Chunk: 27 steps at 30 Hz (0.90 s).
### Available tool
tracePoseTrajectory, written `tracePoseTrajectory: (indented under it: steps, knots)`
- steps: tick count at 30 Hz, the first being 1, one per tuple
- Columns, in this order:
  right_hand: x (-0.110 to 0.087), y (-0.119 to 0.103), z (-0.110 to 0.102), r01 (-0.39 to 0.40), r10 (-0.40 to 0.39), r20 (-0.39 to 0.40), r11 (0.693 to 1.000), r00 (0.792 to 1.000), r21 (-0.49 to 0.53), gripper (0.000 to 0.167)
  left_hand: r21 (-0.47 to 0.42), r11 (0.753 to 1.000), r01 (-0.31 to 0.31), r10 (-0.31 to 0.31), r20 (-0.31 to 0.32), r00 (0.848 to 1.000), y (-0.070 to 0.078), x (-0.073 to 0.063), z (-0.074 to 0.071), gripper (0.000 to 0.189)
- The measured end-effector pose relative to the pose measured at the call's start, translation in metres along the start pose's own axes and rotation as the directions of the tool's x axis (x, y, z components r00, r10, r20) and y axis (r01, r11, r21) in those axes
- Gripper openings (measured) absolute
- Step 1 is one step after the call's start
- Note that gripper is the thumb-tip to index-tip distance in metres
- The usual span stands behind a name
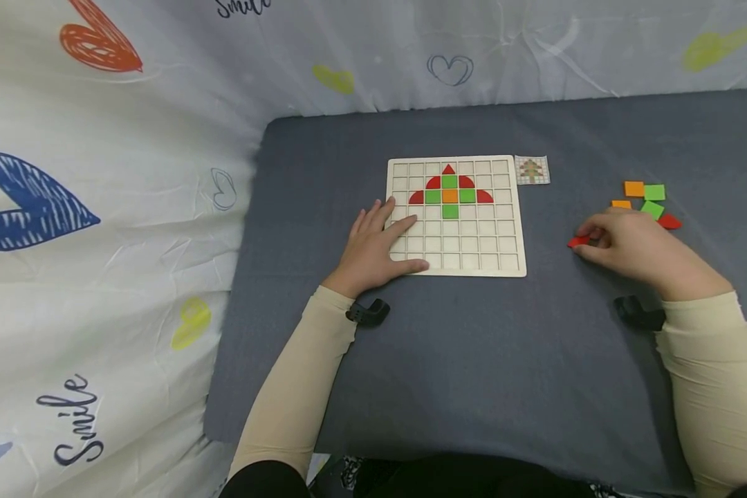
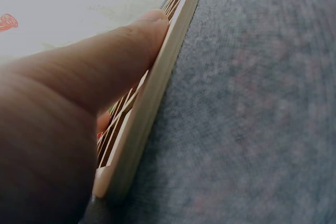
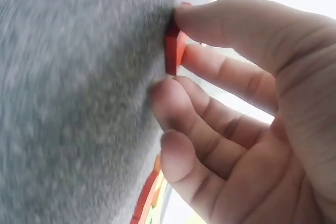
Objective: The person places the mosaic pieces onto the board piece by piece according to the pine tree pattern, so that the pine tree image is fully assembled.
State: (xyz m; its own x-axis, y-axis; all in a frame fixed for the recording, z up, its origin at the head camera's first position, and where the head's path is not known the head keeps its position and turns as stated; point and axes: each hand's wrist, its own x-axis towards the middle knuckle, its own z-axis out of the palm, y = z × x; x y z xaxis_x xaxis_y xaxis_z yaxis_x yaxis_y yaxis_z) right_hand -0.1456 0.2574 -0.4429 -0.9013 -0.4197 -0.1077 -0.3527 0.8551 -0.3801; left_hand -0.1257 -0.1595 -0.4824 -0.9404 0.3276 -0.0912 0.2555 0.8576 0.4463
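My left hand (image 1: 371, 250) rests with spread fingers on the left side of a wooden grid board (image 1: 460, 245). In the left wrist view the thumb (image 2: 121, 56) lies across the board's near edge (image 2: 157, 95). To the right, low over the cloth, my right hand (image 1: 635, 245) pinches a small red tile (image 1: 577, 241) between thumb and forefinger. That tile (image 3: 174, 48) shows its red side edge in the right wrist view. On the board, green squares (image 1: 450, 211), an orange square (image 1: 450, 196) and red curved and triangular tiles (image 1: 484, 198) form a tree-like shape.
Touching the board's upper right corner is a small picture card (image 1: 532, 170) with a tree pattern. Loose orange (image 1: 633, 189), green (image 1: 654, 192) and red tiles (image 1: 669, 222) lie just beyond the right hand. A grey cloth (image 1: 473, 360) covers the table; a printed white sheet (image 1: 131, 242) hangs beside it.
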Motion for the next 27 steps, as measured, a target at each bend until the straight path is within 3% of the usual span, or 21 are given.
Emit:
tracePoseTrajectory:
  steps: [9, 21, 27]
  knots:
    - [0.011, -0.011, 0.009, 0.030, -0.030, -0.038, 0.999, 0.999, 0.013, 0.013, -0.001, 1.000, 0.000, 0.000, 0.002, 1.000, 0.000, 0.000, 0.001, 0.091]
    - [0.033, -0.022, 0.009, -0.024, 0.023, 0.025, 0.999, 0.999, 0.037, 0.022, -0.011, 1.000, -0.012, 0.012, -0.013, 1.000, -0.001, -0.001, 0.002, 0.091]
    - [0.044, -0.035, 0.004, -0.016, 0.017, -0.040, 0.999, 0.999, 0.043, 0.025, -0.013, 1.000, -0.021, 0.021, -0.018, 1.000, -0.001, -0.001, 0.002, 0.091]
